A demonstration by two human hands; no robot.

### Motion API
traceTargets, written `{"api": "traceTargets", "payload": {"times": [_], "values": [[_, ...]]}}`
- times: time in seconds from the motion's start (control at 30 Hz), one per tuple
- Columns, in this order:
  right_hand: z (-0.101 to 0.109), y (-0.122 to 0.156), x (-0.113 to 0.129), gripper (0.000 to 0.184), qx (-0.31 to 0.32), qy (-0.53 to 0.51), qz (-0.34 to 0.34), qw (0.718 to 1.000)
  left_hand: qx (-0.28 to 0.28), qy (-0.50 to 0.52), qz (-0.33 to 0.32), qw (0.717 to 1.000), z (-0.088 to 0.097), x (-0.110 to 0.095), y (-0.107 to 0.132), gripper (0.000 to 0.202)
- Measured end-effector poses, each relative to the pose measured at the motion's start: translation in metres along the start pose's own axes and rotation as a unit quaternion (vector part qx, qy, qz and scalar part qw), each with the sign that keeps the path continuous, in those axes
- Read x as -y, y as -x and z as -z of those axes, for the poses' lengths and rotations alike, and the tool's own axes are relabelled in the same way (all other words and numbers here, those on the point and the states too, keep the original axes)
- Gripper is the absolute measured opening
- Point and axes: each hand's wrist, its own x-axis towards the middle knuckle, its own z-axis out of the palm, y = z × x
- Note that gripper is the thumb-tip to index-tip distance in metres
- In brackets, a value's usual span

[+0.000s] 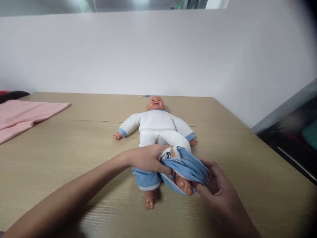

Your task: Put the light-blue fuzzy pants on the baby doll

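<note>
A baby doll (158, 119) in a white outfit with blue cuffs lies on its back, head toward the wall and feet toward me. Blue cloth pants (184, 167) with a white and orange patch are bunched around its leg at the right. One doll foot (183, 183) sticks out below the gathered cloth; the other foot (149, 199) shows under a blue leg cuff. My left hand (155, 158) reaches across the legs, its thumb and fingers closed on the bunched pants. On the right side my right hand (214, 181) pinches the same cloth beside the foot.
A pink cloth (27, 115) lies at the left of the wooden table (81, 158). Behind the doll's head are a small blue-tipped item (146, 96) and a white wall (119, 53). A dark object (292, 138) stands past the table's right edge.
</note>
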Motion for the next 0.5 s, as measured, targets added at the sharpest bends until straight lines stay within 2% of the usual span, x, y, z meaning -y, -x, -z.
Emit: {"api": "traceTargets", "payload": {"times": [0.17,0.27,0.37,0.5], "values": [[0.014,-0.037,0.02,0.022,0.091,0.131,0.129,0.979,0.018,0.01,0.032,0.999,0.007,0.001,-0.003,0.016],[0.018,-0.054,0.03,0.008,0.14,0.161,0.147,0.966,0.01,-0.015,0.035,0.999,0.01,0.002,-0.003,0.011],[0.023,-0.068,0.034,0.013,0.163,0.178,0.164,0.957,0.003,-0.046,0.009,0.999,0.014,0.006,-0.001,0.011],[0.03,-0.087,0.024,0.016,0.231,0.165,0.152,0.947,0.009,-0.078,-0.045,0.996,0.017,0.007,0.003,0.03]]}}
